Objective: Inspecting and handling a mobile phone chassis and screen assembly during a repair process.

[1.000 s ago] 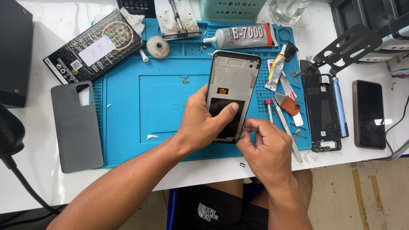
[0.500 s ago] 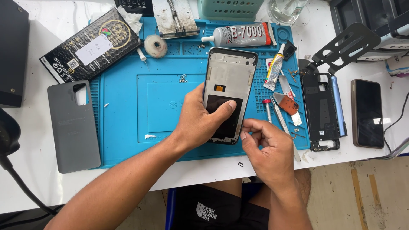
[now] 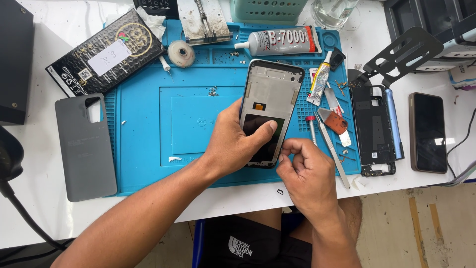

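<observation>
Head view: far to the left of the left hand a grey back cover (image 3: 85, 146) lies flat, half on the blue mat (image 3: 148, 149). The left hand (image 3: 238, 141) is wrapped round the lower part of the phone frame (image 3: 270, 99), thumb pressed on its dark panel, holding it tilted up off the mat. Just to its right the right hand (image 3: 307, 173) has its fingers curled in, thumb and forefinger pinched together at the frame's lower right edge; whether anything small sits between them cannot be told. The work looks like picking at something along that bottom edge, and it seems to call for a steady brace from the left hand and a fine fingertip pull. Close to the right of the right hand lie metal tweezers (image 3: 327, 149) and an orange-tipped pry tool (image 3: 336, 123), so room there is tight; beyond them a black inner frame (image 3: 373, 130). Open mat lies left of the left hand, and the table edge is near under both wrists
</observation>
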